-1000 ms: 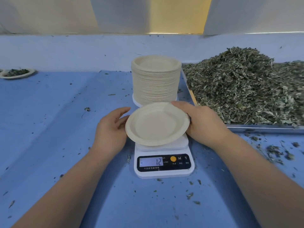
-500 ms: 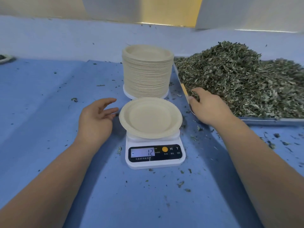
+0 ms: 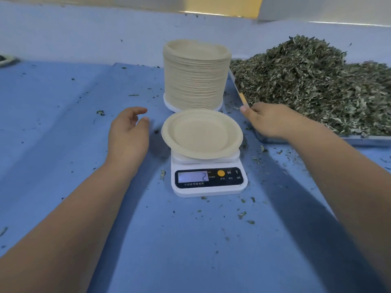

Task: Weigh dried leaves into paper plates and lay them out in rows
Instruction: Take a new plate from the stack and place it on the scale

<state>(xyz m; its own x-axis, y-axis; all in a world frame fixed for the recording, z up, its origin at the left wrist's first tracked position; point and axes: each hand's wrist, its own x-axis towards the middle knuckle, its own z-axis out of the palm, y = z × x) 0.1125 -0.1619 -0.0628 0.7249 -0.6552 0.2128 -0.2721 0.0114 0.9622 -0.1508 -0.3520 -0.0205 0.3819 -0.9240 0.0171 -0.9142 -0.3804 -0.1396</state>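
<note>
Fingers [image 3: 138,111] of my left hand [image 3: 127,136] hang loose by the paper plate [image 3: 201,134]; right hand [image 3: 273,121] meets dried leaves [image 3: 306,85], grip unclear.

The blue surface [image 3: 63,166] carries a white scale [image 3: 208,180] at centre, a tall stack of paper plates [image 3: 195,81] just beyond it at 12 o'clock, and a metal tray [image 3: 359,141] at 2 o'clock. Leaf crumbs [image 3: 242,214] lie scattered, thickest from 3 to 5 o'clock.

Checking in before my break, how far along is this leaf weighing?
Done: an empty paper plate sits on the scale. In hand: the right hand reaches the edge of the dried leaves; the left hand hovers open. Left: filling, weighing, laying plates in rows.
</note>
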